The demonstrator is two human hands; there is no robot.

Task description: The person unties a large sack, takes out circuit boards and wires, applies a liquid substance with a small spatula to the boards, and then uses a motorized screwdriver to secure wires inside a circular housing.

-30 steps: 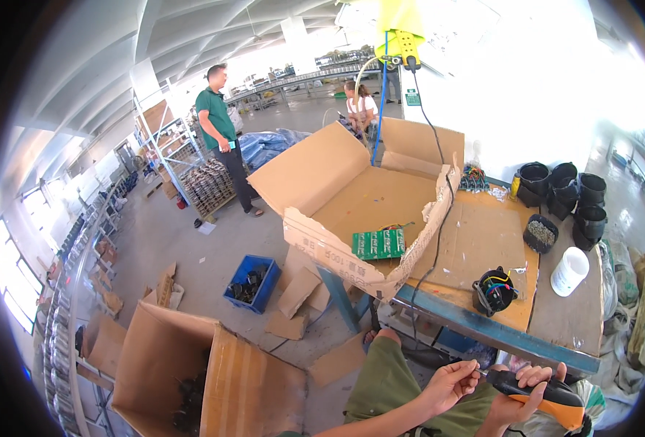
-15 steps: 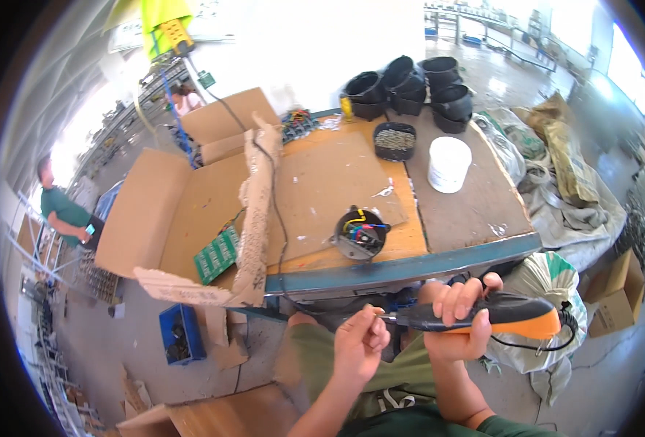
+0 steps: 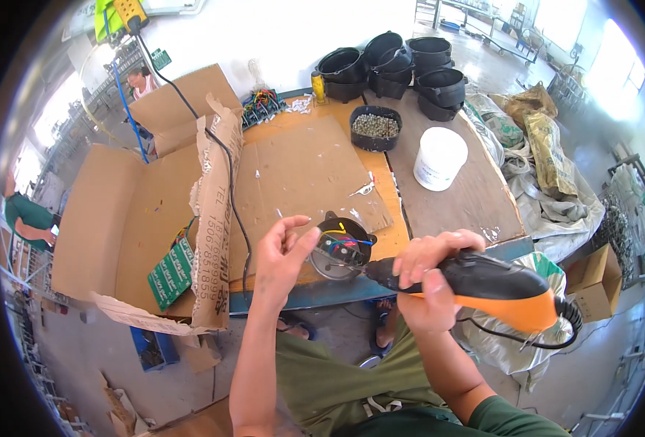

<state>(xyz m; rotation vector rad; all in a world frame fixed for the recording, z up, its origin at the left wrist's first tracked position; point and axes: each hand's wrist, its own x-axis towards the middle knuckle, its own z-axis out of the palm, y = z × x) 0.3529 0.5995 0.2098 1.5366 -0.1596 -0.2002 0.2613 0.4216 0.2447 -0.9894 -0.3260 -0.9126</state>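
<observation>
A round black housing with yellow, blue and red wires inside sits at the front edge of the table. My right hand is wrapped round a black and orange electric screwdriver, held nearly level. Its nose points left and reaches the housing's near right side; whether the bit touches a screw is too small to tell. At the housing's left side is my left hand, fingers stretched and apart, the thumb overlapping the rim. I see nothing held in it.
To the left stands an open cardboard box holding a green packet; a black cable runs over its edge. Behind are a black tub of small screw-like parts, a white bucket and several black pots. Sacks lie right.
My right hand has brought the screwdriver forward and left, from above my lap to the housing. My left hand has left the screwdriver's tip, opened, and moved to the housing's left side.
</observation>
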